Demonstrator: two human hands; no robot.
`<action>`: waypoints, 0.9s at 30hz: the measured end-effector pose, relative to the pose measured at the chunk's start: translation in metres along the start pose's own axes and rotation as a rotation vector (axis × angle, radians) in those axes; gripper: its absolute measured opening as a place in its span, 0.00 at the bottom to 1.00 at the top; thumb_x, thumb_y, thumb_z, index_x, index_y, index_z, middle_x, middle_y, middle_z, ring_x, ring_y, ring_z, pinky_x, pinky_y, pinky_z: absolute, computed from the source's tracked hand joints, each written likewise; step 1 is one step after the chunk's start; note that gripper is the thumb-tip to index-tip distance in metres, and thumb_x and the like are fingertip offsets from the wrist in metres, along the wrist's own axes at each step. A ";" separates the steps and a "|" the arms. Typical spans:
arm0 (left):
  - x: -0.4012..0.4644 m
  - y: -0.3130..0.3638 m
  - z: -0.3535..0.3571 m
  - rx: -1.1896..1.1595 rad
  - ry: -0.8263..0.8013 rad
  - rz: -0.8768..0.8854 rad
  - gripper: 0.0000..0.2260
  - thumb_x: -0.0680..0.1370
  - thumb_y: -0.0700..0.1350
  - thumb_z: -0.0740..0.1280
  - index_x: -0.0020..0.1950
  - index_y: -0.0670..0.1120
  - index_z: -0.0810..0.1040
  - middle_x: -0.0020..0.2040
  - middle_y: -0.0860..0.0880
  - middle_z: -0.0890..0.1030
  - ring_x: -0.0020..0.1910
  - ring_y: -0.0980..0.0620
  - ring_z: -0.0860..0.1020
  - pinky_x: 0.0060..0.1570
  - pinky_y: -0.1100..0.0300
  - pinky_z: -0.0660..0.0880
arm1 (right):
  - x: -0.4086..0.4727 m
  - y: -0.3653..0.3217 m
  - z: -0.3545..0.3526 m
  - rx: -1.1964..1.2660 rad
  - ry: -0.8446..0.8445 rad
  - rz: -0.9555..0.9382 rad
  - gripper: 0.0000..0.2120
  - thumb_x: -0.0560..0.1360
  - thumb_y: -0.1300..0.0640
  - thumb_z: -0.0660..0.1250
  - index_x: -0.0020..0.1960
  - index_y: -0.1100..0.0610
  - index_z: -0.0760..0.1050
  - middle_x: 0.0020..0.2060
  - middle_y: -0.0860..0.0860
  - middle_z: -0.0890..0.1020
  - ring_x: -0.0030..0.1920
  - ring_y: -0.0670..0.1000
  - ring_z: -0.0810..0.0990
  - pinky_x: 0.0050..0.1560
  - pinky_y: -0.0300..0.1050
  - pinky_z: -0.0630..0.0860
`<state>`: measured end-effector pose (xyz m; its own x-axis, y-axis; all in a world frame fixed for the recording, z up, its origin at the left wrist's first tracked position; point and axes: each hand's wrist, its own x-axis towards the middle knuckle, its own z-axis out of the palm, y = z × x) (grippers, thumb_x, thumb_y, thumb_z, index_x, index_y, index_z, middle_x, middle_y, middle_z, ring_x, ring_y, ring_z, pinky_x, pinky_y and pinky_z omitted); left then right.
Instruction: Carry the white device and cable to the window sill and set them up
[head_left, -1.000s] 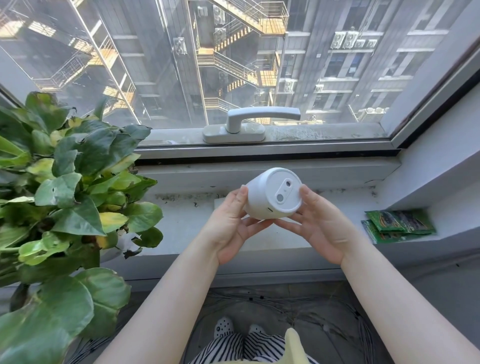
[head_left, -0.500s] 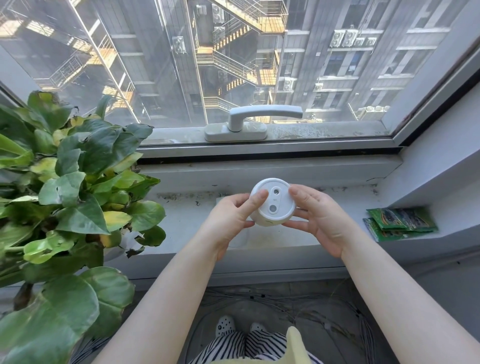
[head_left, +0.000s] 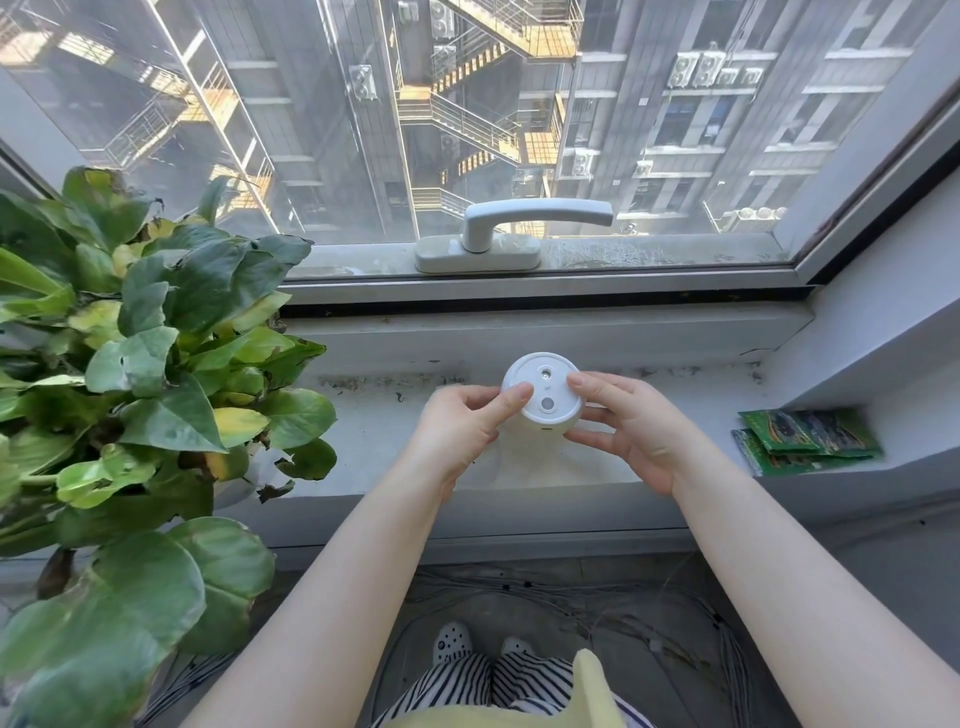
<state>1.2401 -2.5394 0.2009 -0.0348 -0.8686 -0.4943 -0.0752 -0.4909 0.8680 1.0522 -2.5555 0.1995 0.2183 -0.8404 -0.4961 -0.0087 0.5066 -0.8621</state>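
Window sill (head_left: 374, 441), mid-length: my left hand (head_left: 457, 431) and right hand (head_left: 631, 431) clasp the device (head_left: 540, 397) just at its surface, cable unseen; an uneven release could tip it off the front edge.

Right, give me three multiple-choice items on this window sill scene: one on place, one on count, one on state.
1. The green packets lie where?
A. sill's right end
B. under the plant
C. on the floor

2. How many round openings show on the round white plastic device?
A. two
B. five
C. none

3. The white metal window handle is
A. pointing straight up
B. horizontal
C. missing

Answers: 1 A, they rest on the grey window sill at the right corner; 2 A, two circles show on its top face; 3 B, its lever runs sideways along the frame.
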 end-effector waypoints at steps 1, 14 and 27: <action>0.002 -0.001 0.000 0.014 0.020 0.004 0.18 0.71 0.56 0.72 0.54 0.46 0.84 0.52 0.51 0.85 0.56 0.52 0.81 0.61 0.53 0.76 | 0.001 0.001 0.000 -0.002 0.009 0.011 0.13 0.75 0.51 0.67 0.55 0.56 0.82 0.54 0.54 0.85 0.59 0.55 0.81 0.62 0.54 0.77; 0.021 -0.016 0.006 0.079 0.125 0.061 0.07 0.66 0.57 0.75 0.36 0.55 0.85 0.43 0.55 0.86 0.50 0.56 0.83 0.60 0.53 0.77 | 0.010 0.007 -0.003 0.006 0.043 0.041 0.13 0.75 0.52 0.68 0.55 0.58 0.82 0.49 0.52 0.87 0.49 0.49 0.84 0.60 0.51 0.78; 0.021 -0.011 0.007 0.175 0.174 0.103 0.08 0.69 0.57 0.73 0.39 0.54 0.82 0.41 0.56 0.84 0.47 0.55 0.83 0.50 0.60 0.77 | 0.015 0.006 -0.002 -0.008 0.043 0.058 0.15 0.76 0.52 0.67 0.57 0.60 0.81 0.53 0.56 0.85 0.49 0.50 0.84 0.59 0.50 0.79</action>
<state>1.2335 -2.5515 0.1803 0.1195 -0.9194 -0.3747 -0.2519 -0.3931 0.8843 1.0538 -2.5655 0.1868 0.1755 -0.8170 -0.5492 -0.0281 0.5535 -0.8324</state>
